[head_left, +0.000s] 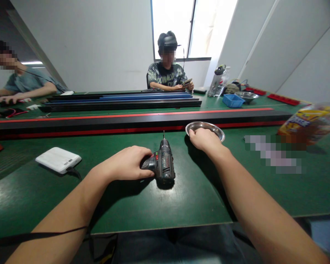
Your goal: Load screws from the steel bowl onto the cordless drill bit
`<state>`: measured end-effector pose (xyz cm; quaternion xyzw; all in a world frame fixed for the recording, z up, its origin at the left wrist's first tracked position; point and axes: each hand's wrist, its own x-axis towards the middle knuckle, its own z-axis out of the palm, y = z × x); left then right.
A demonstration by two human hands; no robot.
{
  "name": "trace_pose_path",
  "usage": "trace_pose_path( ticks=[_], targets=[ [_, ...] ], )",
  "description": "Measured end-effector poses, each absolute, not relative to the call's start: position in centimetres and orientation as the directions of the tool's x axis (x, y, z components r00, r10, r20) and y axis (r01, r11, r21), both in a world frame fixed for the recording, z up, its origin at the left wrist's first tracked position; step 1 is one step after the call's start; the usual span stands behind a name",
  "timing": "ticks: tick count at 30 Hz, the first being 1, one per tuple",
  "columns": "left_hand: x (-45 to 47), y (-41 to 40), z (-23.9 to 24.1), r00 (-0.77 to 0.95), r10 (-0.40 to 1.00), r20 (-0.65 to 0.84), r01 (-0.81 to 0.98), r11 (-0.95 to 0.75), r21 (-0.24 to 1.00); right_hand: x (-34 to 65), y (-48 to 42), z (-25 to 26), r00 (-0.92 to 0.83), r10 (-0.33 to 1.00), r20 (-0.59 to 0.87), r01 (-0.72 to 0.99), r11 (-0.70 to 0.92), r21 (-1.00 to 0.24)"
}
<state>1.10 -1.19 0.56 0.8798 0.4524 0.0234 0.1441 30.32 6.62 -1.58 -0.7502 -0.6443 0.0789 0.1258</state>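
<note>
A dark cordless drill (164, 163) lies on the green table (159, 205), its bit pointing away from me. My left hand (129, 163) is wrapped round the drill's handle. My right hand (205, 140) rests on the near rim of a small round metal dish (209, 128); its fingers curl over the edge and I cannot make out anything in them.
A long black and red rail (132, 123) crosses the table behind the dish. A white power bank (58, 159) with a cable lies at the left. A snack bag (312, 123) is at the right. Two people sit across the far table; a blue tray (233, 100) stands there.
</note>
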Motion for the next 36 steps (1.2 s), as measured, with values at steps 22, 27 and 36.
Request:
trace_pose_path(
  ticks=[22,27,36],
  targets=[
    [0.98,-1.25,0.41,0.608,0.791,-0.06,0.774,-0.575,0.267,29.85,6.4,-1.23,0.164,0.955,0.247,0.962,-0.1,-0.255],
    [0.86,-1.17,0.3,0.606,0.793,-0.065,0.775,-0.571,0.27,29.73,6.41,-1.31,0.14,0.958,0.251,0.957,-0.065,-0.284],
    [1.0,-1.12,0.32,0.599,0.797,-0.074,0.783,-0.564,0.26,30.16,6.53,-1.42,0.132,0.97,0.204,0.946,-0.062,-0.319]
  ],
)
